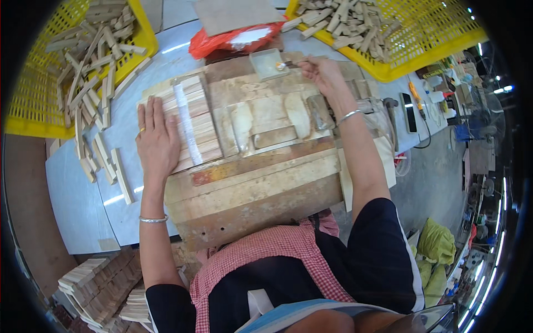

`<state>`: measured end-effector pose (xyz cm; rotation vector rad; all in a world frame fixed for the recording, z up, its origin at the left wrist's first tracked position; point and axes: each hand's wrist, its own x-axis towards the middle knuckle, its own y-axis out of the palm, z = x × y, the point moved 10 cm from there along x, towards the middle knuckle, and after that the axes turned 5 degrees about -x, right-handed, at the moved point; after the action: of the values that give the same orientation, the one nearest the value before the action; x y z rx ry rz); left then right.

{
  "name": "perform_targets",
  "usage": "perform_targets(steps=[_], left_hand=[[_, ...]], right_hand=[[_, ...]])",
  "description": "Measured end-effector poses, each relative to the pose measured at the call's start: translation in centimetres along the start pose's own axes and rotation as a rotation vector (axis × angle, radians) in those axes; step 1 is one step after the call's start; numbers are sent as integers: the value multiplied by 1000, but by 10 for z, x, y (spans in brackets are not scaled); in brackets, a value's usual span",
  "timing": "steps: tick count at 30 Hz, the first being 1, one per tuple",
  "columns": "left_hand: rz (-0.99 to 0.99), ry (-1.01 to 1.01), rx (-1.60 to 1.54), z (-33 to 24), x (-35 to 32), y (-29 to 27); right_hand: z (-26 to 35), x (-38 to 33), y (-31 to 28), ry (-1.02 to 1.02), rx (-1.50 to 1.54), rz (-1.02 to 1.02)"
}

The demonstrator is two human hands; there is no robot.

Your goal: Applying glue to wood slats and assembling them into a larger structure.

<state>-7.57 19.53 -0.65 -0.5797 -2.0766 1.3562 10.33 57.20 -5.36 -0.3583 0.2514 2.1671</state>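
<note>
My left hand (155, 133) lies flat, fingers stretched out, along the left side of a tight row of small wooden strips (201, 119). A pale, glossy stripe runs across these strips. At the far side of the work board (258, 191), my right hand (320, 74) is closed with its fingertips pinched round a thin stick-like tool (290, 64). The tool reaches over a small clear plastic tray (265, 67), where a white and orange spot shows at its tip. Its exact kind is too small to tell.
Yellow plastic baskets of wooden strips stand at the far left (145, 33) and far right (388, 73). Loose wooden strips (119, 175) lie left of my hand. A red plastic bag (202, 45) sits behind the board. A phone (408, 112) lies right; stacked wood (100, 283) stands lower left.
</note>
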Motion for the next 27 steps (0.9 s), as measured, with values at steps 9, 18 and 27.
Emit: perform_targets(steps=[9,18,27], left_hand=[[-40,79,64,6,3,5],[-22,131,40,6,8,11],[-9,107,44,12,7,13]], right_hand=[[68,-70,-53,-330,-581,-69],[-1,-248,-137,-632,-1341,-152],[-25,-244,-153,-728,-1514,-312]])
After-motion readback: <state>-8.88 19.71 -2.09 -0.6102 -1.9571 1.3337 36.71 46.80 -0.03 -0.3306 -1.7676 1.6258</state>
